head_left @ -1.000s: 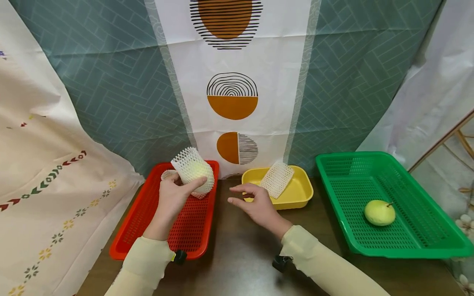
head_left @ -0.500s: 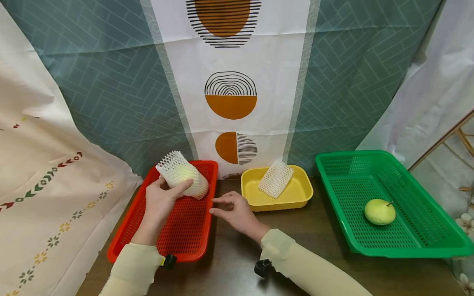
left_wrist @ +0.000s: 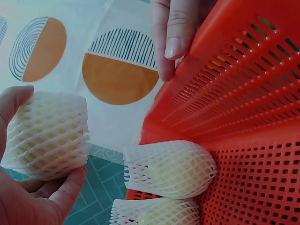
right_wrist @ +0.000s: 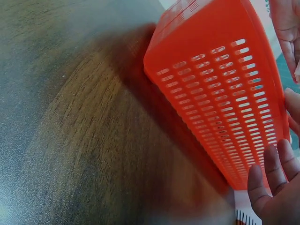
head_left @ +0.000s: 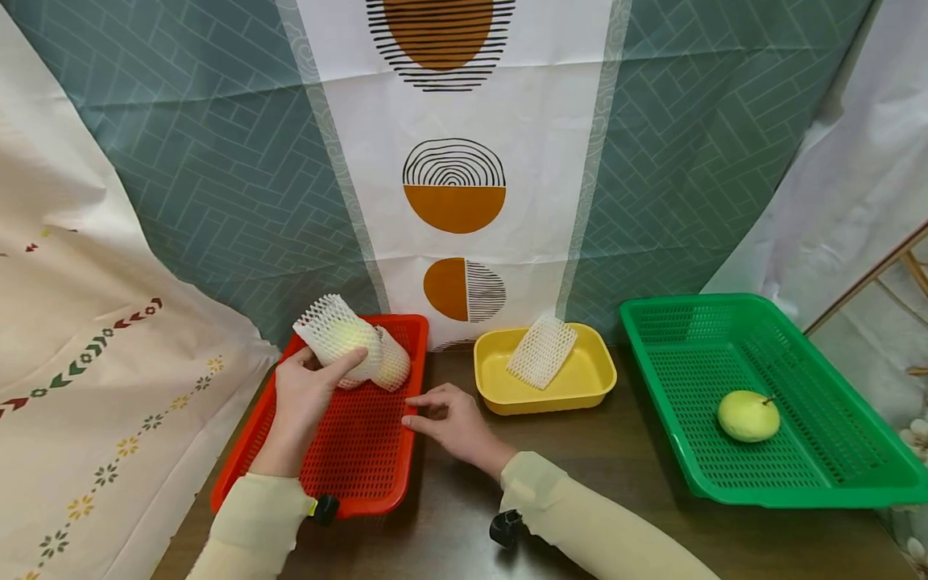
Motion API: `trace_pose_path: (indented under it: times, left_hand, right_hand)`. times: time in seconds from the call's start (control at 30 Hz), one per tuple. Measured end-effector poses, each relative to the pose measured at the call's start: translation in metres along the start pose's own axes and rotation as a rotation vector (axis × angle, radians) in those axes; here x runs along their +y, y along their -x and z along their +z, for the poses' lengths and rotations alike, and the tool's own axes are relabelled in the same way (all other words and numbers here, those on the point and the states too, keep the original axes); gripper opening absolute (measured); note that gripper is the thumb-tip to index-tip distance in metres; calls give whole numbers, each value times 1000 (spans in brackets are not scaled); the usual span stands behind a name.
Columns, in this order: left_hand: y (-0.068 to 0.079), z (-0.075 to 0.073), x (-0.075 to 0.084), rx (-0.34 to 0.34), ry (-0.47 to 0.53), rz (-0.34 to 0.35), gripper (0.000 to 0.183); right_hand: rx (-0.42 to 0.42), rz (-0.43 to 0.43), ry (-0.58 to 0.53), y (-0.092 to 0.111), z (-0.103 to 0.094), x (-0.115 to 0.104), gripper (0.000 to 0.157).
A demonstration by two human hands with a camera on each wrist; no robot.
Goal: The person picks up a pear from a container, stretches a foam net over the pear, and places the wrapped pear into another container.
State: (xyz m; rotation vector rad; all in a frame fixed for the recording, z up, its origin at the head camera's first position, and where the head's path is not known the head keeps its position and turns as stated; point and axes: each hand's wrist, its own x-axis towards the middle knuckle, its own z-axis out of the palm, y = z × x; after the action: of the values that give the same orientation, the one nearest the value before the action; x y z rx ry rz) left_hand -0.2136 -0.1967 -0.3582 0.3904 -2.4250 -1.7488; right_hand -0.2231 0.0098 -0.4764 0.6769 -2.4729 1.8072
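My left hand (head_left: 300, 387) holds a pear in a white foam net sleeve (head_left: 337, 337) above the far left of the red basket (head_left: 348, 467). In the left wrist view the thumb and fingers wrap the netted pear (left_wrist: 49, 136), the sleeve's loose end reaching past the fruit. More netted pears (left_wrist: 176, 168) lie at the basket's far end, partly hidden in the head view by the held one. My right hand (head_left: 457, 423) is at the basket's right rim, thumb and forefinger tips right at the edge. Its other fingers (right_wrist: 274, 171) spread loosely beside the slotted outer wall.
A yellow tray (head_left: 500, 391) with an empty foam net (head_left: 542, 352) stands at the middle back. To the right, a green basket (head_left: 677, 451) holds a bare pear (head_left: 749, 416). A patterned curtain (head_left: 464, 105) hangs behind the brown table (head_left: 464, 515).
My left hand has moved left and slightly down with the netted pear, uncovering another in the red basket. My right hand has gone left from near the yellow tray to the red basket's rim.
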Motion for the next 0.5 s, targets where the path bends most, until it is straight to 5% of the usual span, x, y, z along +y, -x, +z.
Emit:
trace_pose_path:
  times: [0.5]
  left_hand:
    - [-24,6,-16,-49,4,-44,85]
  right_hand:
    - [-67,97,-6,-5,-3,8,38]
